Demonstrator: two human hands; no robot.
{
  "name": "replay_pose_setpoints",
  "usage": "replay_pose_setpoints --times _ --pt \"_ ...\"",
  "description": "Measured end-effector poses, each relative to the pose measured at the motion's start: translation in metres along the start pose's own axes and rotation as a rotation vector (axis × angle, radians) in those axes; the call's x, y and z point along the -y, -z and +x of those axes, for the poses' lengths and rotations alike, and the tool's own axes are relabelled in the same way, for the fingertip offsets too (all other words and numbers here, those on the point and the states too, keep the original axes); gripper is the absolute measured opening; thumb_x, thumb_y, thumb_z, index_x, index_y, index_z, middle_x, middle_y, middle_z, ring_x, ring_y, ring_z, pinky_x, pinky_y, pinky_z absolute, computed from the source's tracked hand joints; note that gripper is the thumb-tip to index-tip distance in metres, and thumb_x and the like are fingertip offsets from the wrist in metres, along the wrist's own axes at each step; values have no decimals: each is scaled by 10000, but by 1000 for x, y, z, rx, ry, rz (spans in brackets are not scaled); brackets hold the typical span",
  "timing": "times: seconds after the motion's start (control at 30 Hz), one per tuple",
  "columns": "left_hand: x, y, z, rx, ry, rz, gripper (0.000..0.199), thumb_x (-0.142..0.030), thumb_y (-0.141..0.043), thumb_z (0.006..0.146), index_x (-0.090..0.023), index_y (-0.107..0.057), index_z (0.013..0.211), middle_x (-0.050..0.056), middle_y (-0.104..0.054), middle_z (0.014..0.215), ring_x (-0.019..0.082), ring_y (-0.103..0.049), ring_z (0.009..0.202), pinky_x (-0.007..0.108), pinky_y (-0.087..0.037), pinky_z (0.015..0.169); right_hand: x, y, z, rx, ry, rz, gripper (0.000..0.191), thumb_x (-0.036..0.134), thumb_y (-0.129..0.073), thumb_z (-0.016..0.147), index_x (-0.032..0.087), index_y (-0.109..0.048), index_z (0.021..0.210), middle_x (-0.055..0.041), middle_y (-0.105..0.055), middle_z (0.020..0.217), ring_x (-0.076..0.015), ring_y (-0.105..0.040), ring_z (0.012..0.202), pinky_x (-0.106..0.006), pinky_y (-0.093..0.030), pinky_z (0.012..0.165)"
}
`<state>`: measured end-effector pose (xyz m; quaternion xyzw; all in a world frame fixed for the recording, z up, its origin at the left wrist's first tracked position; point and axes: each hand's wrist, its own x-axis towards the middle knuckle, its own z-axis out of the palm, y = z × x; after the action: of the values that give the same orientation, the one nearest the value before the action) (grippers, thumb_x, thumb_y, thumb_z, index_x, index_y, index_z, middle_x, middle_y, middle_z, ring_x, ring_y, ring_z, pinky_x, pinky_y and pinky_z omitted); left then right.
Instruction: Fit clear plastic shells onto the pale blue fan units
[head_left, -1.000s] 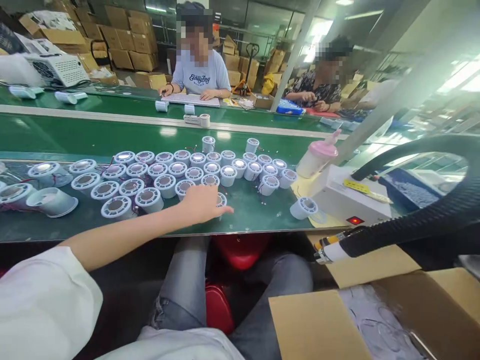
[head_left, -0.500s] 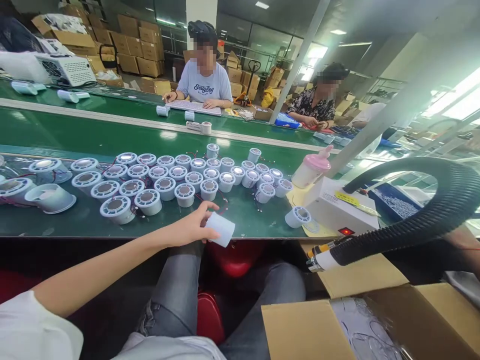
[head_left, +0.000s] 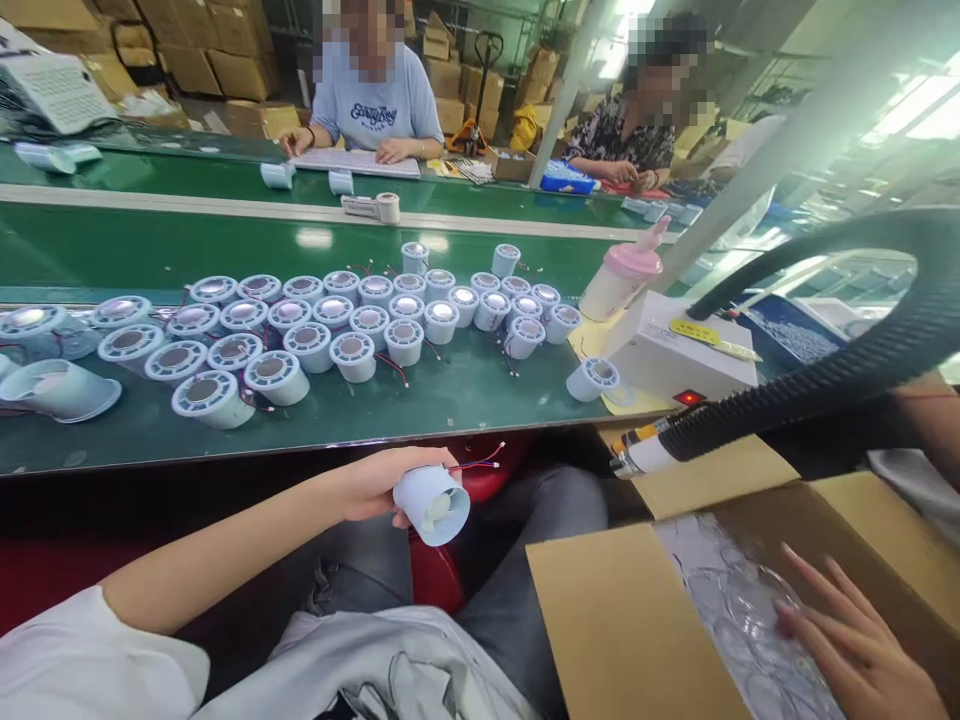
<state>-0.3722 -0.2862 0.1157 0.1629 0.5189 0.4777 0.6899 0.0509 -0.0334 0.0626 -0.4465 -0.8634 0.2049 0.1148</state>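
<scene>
The right grip (head_left: 862, 640) is open, fingers spread and blurred, over the clear rings (head_left: 750, 610) inside an open cardboard box (head_left: 630, 620); whether it touches them, I cannot tell.

The left grip (head_left: 375, 485) is closed around a light blue cup (head_left: 424, 500), in front of the tabletop's near edge and above the person's lap. The cup lies at the finger end of this grip, held by its left side and base end, with part of a finger showing below. It is tilted, its open mouth facing right and down, clear of the hand. A pale part shows inside, and red and blue wires (head_left: 476, 464) stick out to the right from behind its upper side.

Just beyond is the green tabletop (head_left: 360, 410), with many similar cups (head_left: 211, 398) crowded on its left and middle, round vented ends up. One cup at far left lies on its side. Another stands tilted by a white machine (head_left: 675, 350) with a lit red switch. A black hose (head_left: 787, 400) arches in front of the machine, and a pink-topped bottle (head_left: 619, 280) stands behind it.

Farther off, a person (head_left: 379, 100) rests both hands at a white keyboard (head_left: 356, 162); another person (head_left: 626, 140) sits to the right. Cardboard cartons (head_left: 202, 45) are stacked behind.
</scene>
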Motion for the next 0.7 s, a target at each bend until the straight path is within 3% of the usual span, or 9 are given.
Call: replay_pose_setpoints --times 0.1,0.17,0.23,0.33,0.43,0.5,0.57,0.63,0.7 --pt "4 -4 5 62 61 20 402 -521 -608 767 -125 -597 837 16 -584 626 82 -493 421 135 -319 271 66 -10 5 -89 15 552 526 544 -474 854 291 -543 398 -172 -665 1122 -347 -424 1316 -516 -324 1114" --pt "7 -5 5 105 82 40 395 -516 -598 771 -125 -602 821 18 -582 633 88 -498 430 140 -318 269 117 -27 11 -68 128 880 387 518 -502 843 267 -688 614 -143 -696 1015 -367 -541 1205 -575 -410 1028" --pt "9 -5 5 127 76 58 384 -508 -587 773 -126 -605 817 22 -581 651 92 -501 447 144 -315 271 162 -45 15 139 339 1068 485 602 -392 866 252 -726 821 -119 -689 961 -363 -613 1096 -560 -506 899" --pt "11 -2 4 101 69 103 369 -501 -561 781 -137 -597 832 10 -555 653 83 -466 438 146 -281 272 210 -69 16 283 579 790 455 538 -446 890 239 -625 1182 -127 -607 1153 -319 -590 1108 -477 -514 903" --pt "12 -2 4 78 27 287 359 -491 -499 824 -147 -599 846 -2 -520 646 80 -411 437 160 -247 293 238 -88 14 110 673 241 465 363 -560 881 251 -524 1330 -158 -545 1220 -321 -554 1083 -489 -510 874" --pt "13 -4 4 50 -78 555 333 -451 -477 852 -154 -625 843 12 -544 700 99 -455 516 180 -330 379 250 -100 14 29 659 1 393 269 -609 850 259 -602 1243 -166 -544 1209 -337 -550 1020 -495 -530 785" --pt "13 -7 1 -37 -239 865 291 -394 -477 872 -168 -660 866 33 -588 823 136 -531 672 227 -440 573 256 -110 14 48 632 -66 261 171 -648 803 248 -687 1050 -153 -544 1217 -341 -537 1027 -472 -539 745" --pt "13 -10 -2 -136 -392 1066 248 -349 -492 882 -184 -674 917 46 -601 940 172 -561 827 282 -449 769 259 -115 16 132 585 53 163 121 -704 740 225 -687 864 -125 -540 1213 -316 -537 1052 -438 -542 769" --pt "13 -10 -5 -203 -476 1092 232 -352 -566 853 -195 -657 997 50 -600 993 192 -565 895 310 -432 843 260 -116 16 230 510 280 142 156 -764 694 206 -646 755 -99 -545 1159 -271 -559 1031 -412 -532 826"
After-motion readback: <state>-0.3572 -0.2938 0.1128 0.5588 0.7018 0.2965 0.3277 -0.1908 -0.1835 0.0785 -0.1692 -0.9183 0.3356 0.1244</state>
